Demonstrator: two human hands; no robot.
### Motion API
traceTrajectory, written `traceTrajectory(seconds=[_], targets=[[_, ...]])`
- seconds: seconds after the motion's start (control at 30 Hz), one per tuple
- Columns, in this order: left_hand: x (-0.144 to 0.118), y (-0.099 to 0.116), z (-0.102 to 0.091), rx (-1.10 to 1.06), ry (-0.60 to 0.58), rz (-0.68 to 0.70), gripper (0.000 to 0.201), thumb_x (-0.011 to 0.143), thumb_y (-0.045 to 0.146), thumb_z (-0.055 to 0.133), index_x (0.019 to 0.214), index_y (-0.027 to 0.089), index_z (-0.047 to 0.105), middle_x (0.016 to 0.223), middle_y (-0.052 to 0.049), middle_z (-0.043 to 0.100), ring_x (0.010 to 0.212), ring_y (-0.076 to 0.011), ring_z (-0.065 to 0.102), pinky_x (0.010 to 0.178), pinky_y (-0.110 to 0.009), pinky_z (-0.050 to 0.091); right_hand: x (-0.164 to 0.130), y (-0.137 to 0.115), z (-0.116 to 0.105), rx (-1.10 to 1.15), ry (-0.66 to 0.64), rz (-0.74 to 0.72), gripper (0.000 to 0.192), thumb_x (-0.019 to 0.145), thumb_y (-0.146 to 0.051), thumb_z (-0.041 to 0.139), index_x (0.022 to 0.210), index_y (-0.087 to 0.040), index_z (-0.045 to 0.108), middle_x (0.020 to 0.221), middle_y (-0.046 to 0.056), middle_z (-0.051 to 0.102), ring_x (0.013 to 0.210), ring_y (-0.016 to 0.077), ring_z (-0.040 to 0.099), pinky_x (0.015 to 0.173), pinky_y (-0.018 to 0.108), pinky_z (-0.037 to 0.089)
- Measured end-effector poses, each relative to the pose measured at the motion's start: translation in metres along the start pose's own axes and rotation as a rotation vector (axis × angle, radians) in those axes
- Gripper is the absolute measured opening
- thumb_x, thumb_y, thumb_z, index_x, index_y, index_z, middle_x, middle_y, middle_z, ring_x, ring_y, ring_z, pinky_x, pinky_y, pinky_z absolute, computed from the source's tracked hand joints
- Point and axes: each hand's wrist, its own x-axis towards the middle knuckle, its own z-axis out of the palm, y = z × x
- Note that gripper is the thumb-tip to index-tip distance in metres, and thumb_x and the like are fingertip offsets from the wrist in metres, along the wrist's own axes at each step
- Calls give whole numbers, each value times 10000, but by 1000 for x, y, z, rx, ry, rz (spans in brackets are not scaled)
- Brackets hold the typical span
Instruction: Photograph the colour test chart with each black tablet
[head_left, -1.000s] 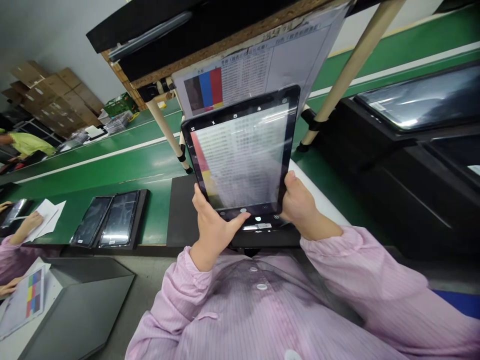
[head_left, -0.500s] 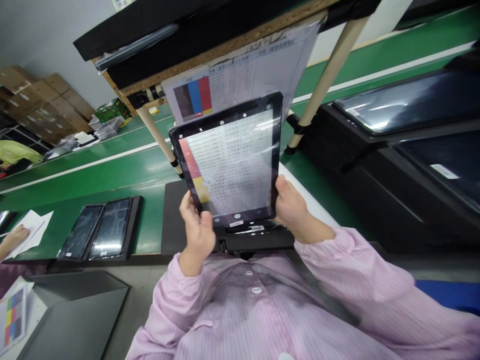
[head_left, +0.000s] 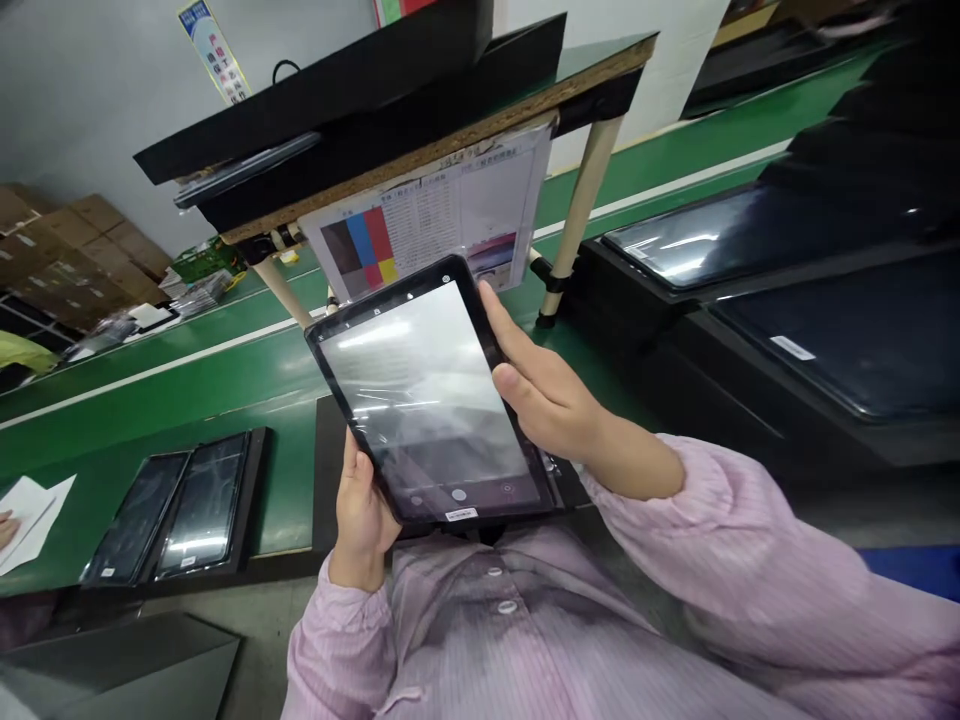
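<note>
Head view, one moment. Tablet (head_left: 431,400) was held up in mid frame, above the person's chest and tilted back, screen lit, showing a pale grey picture under glare with a row of round on-screen buttons along its lower edge. Left hand (head_left: 361,510) was clamped on the tablet's lower left corner, fingers behind, thumb on the bezel. Right hand (head_left: 544,390) lay along the right edge, fingers stretched up the side and thumb resting at the screen border; grip looked light, more steadying than clamping. Judgement: the screen-and-camera check on this unit appeared well under way, device powered and pointed toward the colour chart (head_left: 427,215) hung under the shelf (head_left: 420,125) in upper mid frame; setting the unit down remained undone. Two further tablets lay in a black tray (head_left: 251,500) at lower left on the green table (head_left: 187,385), well apart from the hands. Open room: clear air to the left and ahead of the tablet; at right, large dark panels (head_left: 787,270) stood near the right forearm, and the shelf leg (head_left: 574,230) stood just beyond the tablet's top corner. A co-worker's hand on white paper (head_left: 30,505) showed at the far left edge.
</note>
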Motion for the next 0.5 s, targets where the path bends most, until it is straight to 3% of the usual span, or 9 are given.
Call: traceTrajectory(seconds=[0.17, 0.27, 0.33, 0.4, 0.5], targets=[[-9, 7, -11, 37, 180, 13, 452, 806, 394, 792, 1244, 384, 681, 1290, 7, 698, 1185, -179, 649, 1066, -323, 474, -6, 19, 13, 33, -55, 65, 688, 1033, -553, 299, 1612, -218, 137, 1622, 26, 193, 1497, 216, 261, 1245, 393, 292], [-10, 25, -26, 95, 223, -3, 431, 808, 358, 789, 1228, 325, 701, 1250, -21, 719, 1109, -183, 688, 1047, -319, 485, -17, 35, 19, 185, -46, 173, 738, 1008, -635, 288, 1612, -282, 55, 1602, 81, 270, 1380, 231, 465, 1151, 448, 418], [-7, 40, -42, 154, 250, -34, 447, 798, 342, 790, 1231, 278, 701, 1248, -50, 719, 1093, -205, 697, 1043, -346, 490, -27, 44, 18, 249, 53, 270, 781, 970, -700, 317, 1603, -344, 29, 1563, 106, 356, 1244, 223, 587, 1033, 446, 510], [-2, 53, -61, 243, 289, -66, 493, 776, 359, 792, 1243, 238, 691, 1247, -79, 717, 1093, -234, 698, 1038, -376, 495, -38, 51, 15, 272, 189, 389, 773, 934, -742, 358, 1590, -388, 153, 1487, 125, 462, 1142, 221, 644, 953, 437, 544], [11, 62, -91, 433, 336, -102, 567, 753, 421, 761, 1263, 190, 668, 1225, -112, 721, 1088, -268, 698, 1024, -429, 500, -51, 59, 9, 300, 330, 560, 684, 904, -730, 452, 1501, -398, 418, 1363, 143, 572, 1091, 236, 663, 955, 457, 539]])
